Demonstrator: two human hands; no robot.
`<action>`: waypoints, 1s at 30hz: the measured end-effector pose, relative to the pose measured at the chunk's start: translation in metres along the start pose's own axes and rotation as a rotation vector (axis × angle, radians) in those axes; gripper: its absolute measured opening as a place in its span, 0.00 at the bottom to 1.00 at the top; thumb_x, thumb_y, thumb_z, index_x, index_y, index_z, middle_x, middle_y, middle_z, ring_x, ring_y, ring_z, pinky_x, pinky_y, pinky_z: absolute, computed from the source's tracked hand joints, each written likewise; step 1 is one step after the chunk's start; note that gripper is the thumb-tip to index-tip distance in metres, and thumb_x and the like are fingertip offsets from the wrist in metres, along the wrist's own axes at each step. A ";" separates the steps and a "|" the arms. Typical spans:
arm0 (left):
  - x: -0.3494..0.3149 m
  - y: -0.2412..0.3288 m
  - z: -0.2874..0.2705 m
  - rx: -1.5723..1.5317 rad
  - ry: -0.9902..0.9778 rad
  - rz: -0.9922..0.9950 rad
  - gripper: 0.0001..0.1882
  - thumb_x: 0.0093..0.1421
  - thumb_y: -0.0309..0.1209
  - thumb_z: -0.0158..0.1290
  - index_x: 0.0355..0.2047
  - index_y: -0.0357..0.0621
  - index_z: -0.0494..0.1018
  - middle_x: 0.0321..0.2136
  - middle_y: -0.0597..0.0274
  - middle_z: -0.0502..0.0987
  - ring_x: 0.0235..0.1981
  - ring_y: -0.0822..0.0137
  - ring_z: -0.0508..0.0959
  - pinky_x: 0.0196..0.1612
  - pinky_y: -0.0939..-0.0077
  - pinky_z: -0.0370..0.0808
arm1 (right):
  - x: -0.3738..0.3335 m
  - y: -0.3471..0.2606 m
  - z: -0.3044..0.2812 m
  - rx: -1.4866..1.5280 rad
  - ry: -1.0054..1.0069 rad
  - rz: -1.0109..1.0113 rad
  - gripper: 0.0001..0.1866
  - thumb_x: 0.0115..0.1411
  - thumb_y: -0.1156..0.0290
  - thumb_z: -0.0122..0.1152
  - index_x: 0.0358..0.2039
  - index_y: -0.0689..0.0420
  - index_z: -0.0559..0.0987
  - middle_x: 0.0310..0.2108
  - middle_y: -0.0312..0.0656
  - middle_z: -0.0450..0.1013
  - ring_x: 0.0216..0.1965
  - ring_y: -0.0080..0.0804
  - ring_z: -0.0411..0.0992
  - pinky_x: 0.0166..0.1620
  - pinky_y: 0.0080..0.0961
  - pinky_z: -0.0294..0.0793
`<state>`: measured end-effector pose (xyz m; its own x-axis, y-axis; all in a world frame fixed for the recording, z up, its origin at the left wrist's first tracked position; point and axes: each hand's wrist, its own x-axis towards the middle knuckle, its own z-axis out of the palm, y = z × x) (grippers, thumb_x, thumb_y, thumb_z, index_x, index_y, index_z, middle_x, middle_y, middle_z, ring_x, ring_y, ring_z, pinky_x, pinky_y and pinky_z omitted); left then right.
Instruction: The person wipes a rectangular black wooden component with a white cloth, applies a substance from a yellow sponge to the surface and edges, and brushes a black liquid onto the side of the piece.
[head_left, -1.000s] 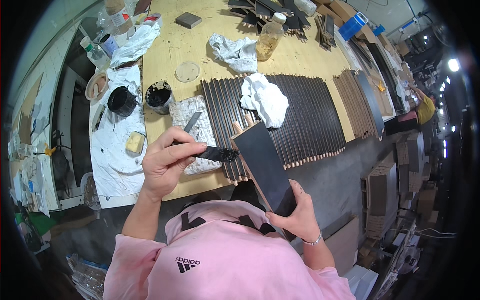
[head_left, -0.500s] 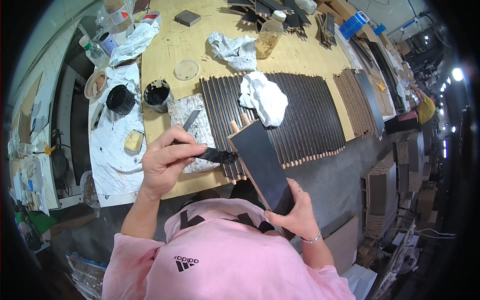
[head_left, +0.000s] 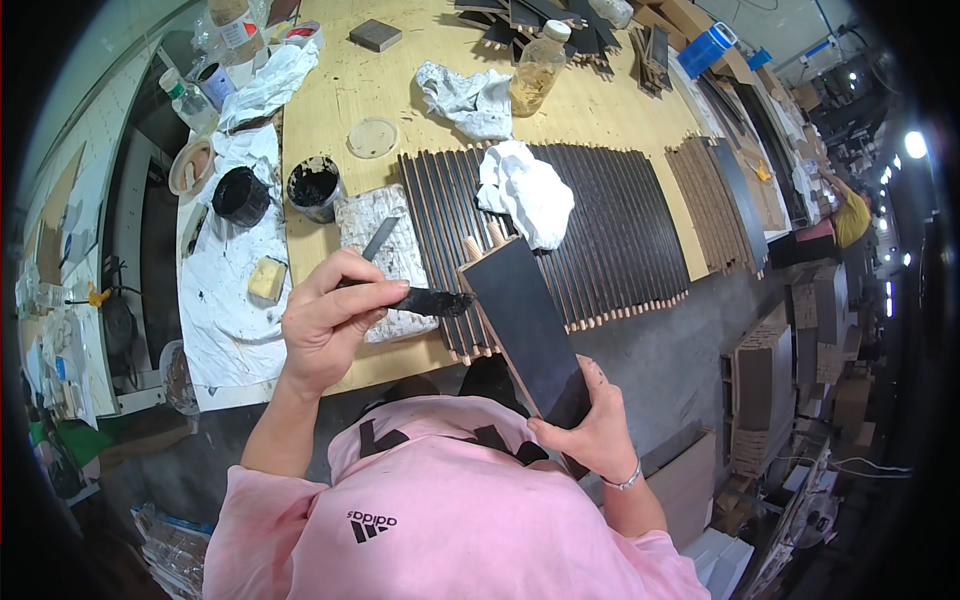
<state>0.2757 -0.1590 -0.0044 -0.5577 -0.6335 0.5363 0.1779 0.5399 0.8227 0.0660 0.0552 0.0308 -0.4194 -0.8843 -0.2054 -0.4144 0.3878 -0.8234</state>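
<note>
My left hand [head_left: 335,315] pinches a slim flat tool [head_left: 432,301] coated in black; the frames do not show if it is a brush or a spatula. Its clotted tip is right by the upper left edge of a long dark panel [head_left: 530,325]; whether they touch I cannot tell. My right hand [head_left: 592,425] grips that panel at its lower end, thumb on its dark face. Wooden dowels [head_left: 485,240] stick out of the panel's far end. Behind my left hand, a grey strip [head_left: 381,238] lies over a black-smeared white pad [head_left: 395,215].
Dark, dowel-ended slats [head_left: 610,225] lie in a row on the table [head_left: 330,110], a crumpled white cloth [head_left: 530,195] on top. Left stand a tub of black paste [head_left: 315,185], a black pot [head_left: 241,197] and a yellow sponge [head_left: 267,279]. A bottle [head_left: 540,70] stands farther back.
The tool's tip has risen a little along the panel's edge, and my left hand has shifted slightly. The panel has tilted or moved a touch to the right.
</note>
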 end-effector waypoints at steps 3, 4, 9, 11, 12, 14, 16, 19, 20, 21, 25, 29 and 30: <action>0.001 0.000 0.001 0.006 0.040 0.069 0.16 0.47 0.12 0.59 0.38 0.35 0.81 0.30 0.58 0.75 0.29 0.68 0.72 0.30 0.78 0.67 | -0.003 0.004 0.000 0.008 -0.001 -0.019 0.41 0.35 0.64 0.76 0.49 0.73 0.71 0.36 0.48 0.75 0.38 0.32 0.74 0.45 0.27 0.72; 0.001 0.000 0.002 0.016 0.026 0.079 0.16 0.47 0.12 0.59 0.38 0.35 0.81 0.30 0.58 0.75 0.29 0.68 0.72 0.30 0.78 0.67 | -0.003 0.004 0.000 0.006 -0.003 -0.016 0.40 0.36 0.64 0.75 0.49 0.72 0.72 0.36 0.47 0.75 0.38 0.31 0.74 0.45 0.26 0.72; 0.001 -0.001 0.003 0.041 0.034 0.066 0.16 0.47 0.11 0.58 0.38 0.35 0.81 0.30 0.58 0.75 0.29 0.68 0.72 0.29 0.78 0.67 | -0.005 0.005 0.000 0.017 -0.005 0.000 0.39 0.36 0.66 0.75 0.49 0.71 0.72 0.37 0.47 0.76 0.38 0.31 0.74 0.46 0.26 0.72; 0.001 0.002 0.004 0.038 0.031 0.102 0.16 0.47 0.11 0.58 0.38 0.35 0.80 0.30 0.58 0.75 0.29 0.67 0.72 0.29 0.78 0.67 | -0.007 0.005 0.000 0.008 -0.006 0.012 0.39 0.36 0.66 0.75 0.49 0.70 0.72 0.37 0.47 0.76 0.38 0.31 0.74 0.47 0.26 0.72; 0.001 0.002 0.005 0.037 0.030 0.103 0.16 0.47 0.11 0.58 0.38 0.35 0.80 0.30 0.58 0.75 0.29 0.67 0.72 0.29 0.78 0.67 | -0.008 0.005 0.000 0.009 -0.004 0.012 0.39 0.36 0.66 0.75 0.49 0.70 0.72 0.37 0.47 0.76 0.38 0.31 0.74 0.47 0.26 0.72; 0.002 0.003 0.006 0.054 0.011 0.122 0.16 0.47 0.12 0.58 0.38 0.35 0.80 0.30 0.58 0.75 0.28 0.67 0.71 0.29 0.77 0.67 | -0.010 0.005 0.000 0.017 0.005 0.005 0.39 0.36 0.65 0.75 0.49 0.70 0.72 0.37 0.47 0.76 0.39 0.32 0.75 0.47 0.27 0.72; -0.001 0.002 0.005 0.061 0.025 0.104 0.16 0.47 0.12 0.58 0.38 0.35 0.80 0.30 0.58 0.75 0.28 0.68 0.71 0.29 0.78 0.67 | -0.011 0.005 0.000 0.010 0.006 0.014 0.39 0.36 0.65 0.75 0.49 0.70 0.72 0.38 0.47 0.76 0.39 0.33 0.75 0.47 0.27 0.72; 0.002 0.005 0.007 0.060 0.015 0.116 0.16 0.47 0.12 0.58 0.38 0.35 0.80 0.30 0.58 0.75 0.28 0.68 0.71 0.29 0.78 0.67 | -0.013 0.005 -0.001 0.001 0.004 0.028 0.39 0.36 0.65 0.75 0.49 0.70 0.72 0.38 0.48 0.76 0.39 0.34 0.75 0.47 0.27 0.72; 0.003 0.007 0.007 0.054 -0.008 0.146 0.16 0.47 0.11 0.58 0.38 0.35 0.80 0.30 0.58 0.75 0.28 0.68 0.71 0.29 0.78 0.67 | -0.014 0.005 -0.001 0.000 0.000 0.032 0.39 0.36 0.65 0.75 0.49 0.70 0.72 0.38 0.48 0.75 0.39 0.34 0.75 0.47 0.27 0.72; 0.002 0.007 0.008 0.054 -0.008 0.145 0.16 0.47 0.11 0.58 0.38 0.35 0.80 0.30 0.58 0.75 0.28 0.68 0.71 0.29 0.78 0.67 | -0.014 0.005 -0.001 0.000 -0.001 0.032 0.39 0.36 0.65 0.75 0.49 0.70 0.72 0.38 0.48 0.75 0.39 0.34 0.75 0.47 0.27 0.72; -0.001 0.006 0.008 0.058 0.026 0.067 0.15 0.48 0.13 0.58 0.37 0.35 0.80 0.30 0.58 0.75 0.30 0.67 0.71 0.31 0.78 0.67 | -0.015 0.007 0.000 0.027 0.007 0.035 0.40 0.36 0.64 0.75 0.49 0.71 0.72 0.38 0.49 0.75 0.39 0.35 0.75 0.47 0.28 0.72; 0.002 0.005 0.010 0.067 -0.006 0.138 0.13 0.50 0.14 0.58 0.38 0.34 0.80 0.30 0.59 0.75 0.27 0.70 0.71 0.28 0.80 0.66 | -0.016 0.005 -0.001 0.011 0.012 0.025 0.41 0.36 0.64 0.76 0.49 0.71 0.71 0.37 0.48 0.75 0.39 0.34 0.74 0.47 0.28 0.72; 0.000 0.005 0.009 0.068 -0.005 0.138 0.13 0.50 0.14 0.58 0.38 0.34 0.80 0.30 0.59 0.75 0.27 0.70 0.71 0.28 0.80 0.66 | -0.016 0.005 -0.001 0.011 0.010 0.024 0.41 0.36 0.64 0.76 0.49 0.71 0.71 0.37 0.48 0.75 0.39 0.34 0.74 0.47 0.28 0.72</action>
<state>0.2691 -0.1512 -0.0025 -0.5356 -0.5483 0.6422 0.1974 0.6581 0.7266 0.0700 0.0717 0.0305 -0.4376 -0.8719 -0.2199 -0.3954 0.4062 -0.8238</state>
